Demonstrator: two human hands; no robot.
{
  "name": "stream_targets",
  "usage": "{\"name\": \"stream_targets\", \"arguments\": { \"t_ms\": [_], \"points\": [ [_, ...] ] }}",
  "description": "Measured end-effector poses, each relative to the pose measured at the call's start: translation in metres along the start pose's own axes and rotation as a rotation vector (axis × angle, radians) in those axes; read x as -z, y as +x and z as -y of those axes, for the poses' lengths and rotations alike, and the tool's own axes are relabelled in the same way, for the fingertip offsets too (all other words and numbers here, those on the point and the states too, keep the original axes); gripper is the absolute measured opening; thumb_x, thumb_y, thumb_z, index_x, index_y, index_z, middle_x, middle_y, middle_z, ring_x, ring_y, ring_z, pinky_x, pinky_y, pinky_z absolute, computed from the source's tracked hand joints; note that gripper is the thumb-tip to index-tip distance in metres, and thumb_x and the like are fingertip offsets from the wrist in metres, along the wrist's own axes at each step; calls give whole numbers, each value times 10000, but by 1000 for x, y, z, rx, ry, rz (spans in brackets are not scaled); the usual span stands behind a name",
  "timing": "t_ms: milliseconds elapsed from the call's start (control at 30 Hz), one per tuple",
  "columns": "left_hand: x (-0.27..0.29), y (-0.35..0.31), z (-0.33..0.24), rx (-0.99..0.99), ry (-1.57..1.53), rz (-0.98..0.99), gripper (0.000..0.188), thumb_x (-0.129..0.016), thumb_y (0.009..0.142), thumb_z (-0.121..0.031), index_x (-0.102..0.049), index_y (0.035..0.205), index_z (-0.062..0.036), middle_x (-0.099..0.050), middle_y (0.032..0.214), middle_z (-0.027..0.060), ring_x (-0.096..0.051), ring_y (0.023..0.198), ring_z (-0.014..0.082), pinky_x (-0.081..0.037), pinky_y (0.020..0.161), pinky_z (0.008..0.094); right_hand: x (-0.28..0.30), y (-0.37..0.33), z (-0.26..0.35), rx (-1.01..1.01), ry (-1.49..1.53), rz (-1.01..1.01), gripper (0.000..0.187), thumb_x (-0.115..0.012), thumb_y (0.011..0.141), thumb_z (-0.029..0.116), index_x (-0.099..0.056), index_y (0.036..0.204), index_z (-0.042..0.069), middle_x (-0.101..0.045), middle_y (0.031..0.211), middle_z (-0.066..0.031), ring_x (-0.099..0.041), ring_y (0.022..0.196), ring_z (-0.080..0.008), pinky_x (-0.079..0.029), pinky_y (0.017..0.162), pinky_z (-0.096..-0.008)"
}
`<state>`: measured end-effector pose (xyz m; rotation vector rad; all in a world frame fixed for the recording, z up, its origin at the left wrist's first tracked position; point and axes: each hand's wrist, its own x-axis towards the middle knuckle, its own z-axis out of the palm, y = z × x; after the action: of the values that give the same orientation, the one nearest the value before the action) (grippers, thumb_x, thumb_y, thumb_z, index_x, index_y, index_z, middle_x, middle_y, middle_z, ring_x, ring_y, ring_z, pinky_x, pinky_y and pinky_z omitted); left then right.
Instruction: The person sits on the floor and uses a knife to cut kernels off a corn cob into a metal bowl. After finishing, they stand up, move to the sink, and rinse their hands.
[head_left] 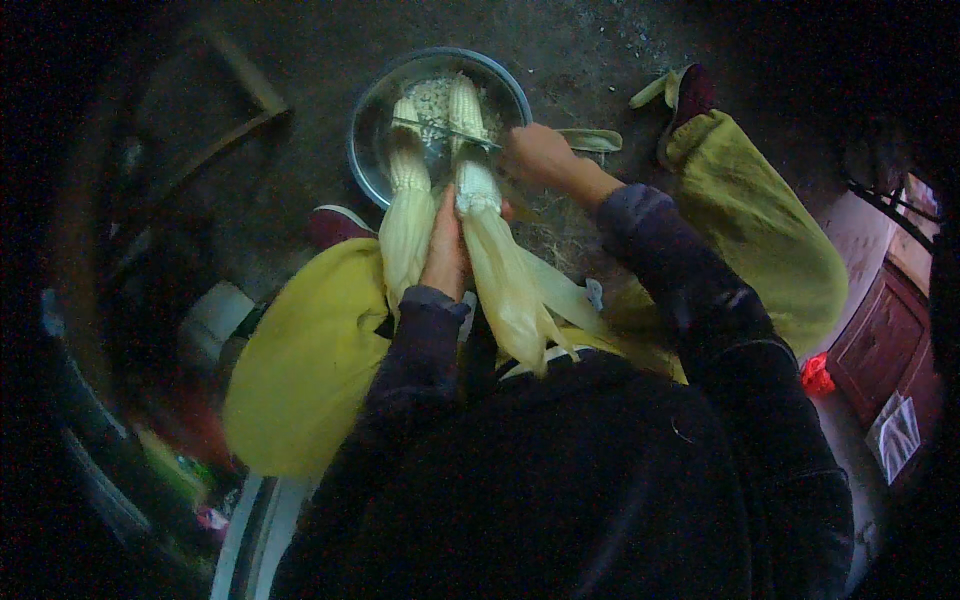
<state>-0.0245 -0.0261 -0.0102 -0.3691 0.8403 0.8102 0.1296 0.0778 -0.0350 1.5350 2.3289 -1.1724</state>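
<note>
My left hand [447, 245] is closed around an ear of corn [478, 188], with its fingertips showing on the far side. The pale husk of this ear is peeled back and hangs toward my lap, and its tip reaches over a metal basin [357, 165]. My right hand [540, 157] grips a knife [468, 136], whose thin blade lies across the bare kernels. Just left of it, a second ear of corn [408, 165] leans over the basin with its husk pulled down. Loose pale kernels [432, 100] lie in the basin. The knife's handle is hidden in my fist.
A strip of husk [590, 140] lies on the floor right of the basin, and another piece [652, 92] is by my right shoe [692, 95]. A wooden frame [245, 80] stands at the far left. A dark red cabinet [880, 325] is at the right.
</note>
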Motion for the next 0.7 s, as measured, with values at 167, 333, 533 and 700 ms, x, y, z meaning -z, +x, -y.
{"name": "stream_targets", "arguments": {
  "t_ms": [167, 333, 533, 700],
  "points": [
    [-31, -35, 13, -182, 161, -190, 537, -378, 822, -552, -508, 975, -55, -555, 851, 100, -556, 734, 191, -470, 645, 276, 22, -92, 20, 78, -124, -12, 306, -496, 747, 193, -548, 1046, 156, -584, 646, -151, -575, 583, -330, -440, 492, -437],
    [-3, -45, 12, -141, 161, -235, 538, -350, 830, -557, -488, 985, -60, -545, 826, 98, -535, 667, 183, -465, 589, 270, 37, -161, 37, 61, -179, -13, 326, -492, 765, 184, -514, 1084, 117, -572, 613, -148, -559, 531, -323, -417, 460, -432],
    [9, -46, 9, -144, 164, -214, 538, -345, 832, -555, -485, 989, -60, -546, 829, 99, -534, 662, 182, -465, 583, 273, 27, -168, 40, 87, -215, -116, 411, -496, 760, 163, -454, 1163, 95, -566, 599, -132, -558, 509, -289, -402, 433, -404],
    [14, -46, 11, -140, 163, -216, 538, -340, 835, -553, -483, 993, -60, -546, 831, 100, -532, 657, 181, -465, 577, 275, 19, -171, 34, 91, -236, -174, 436, -492, 765, 161, -435, 1192, 95, -573, 621, -124, -556, 508, -286, -406, 436, -400]
  ]
}}
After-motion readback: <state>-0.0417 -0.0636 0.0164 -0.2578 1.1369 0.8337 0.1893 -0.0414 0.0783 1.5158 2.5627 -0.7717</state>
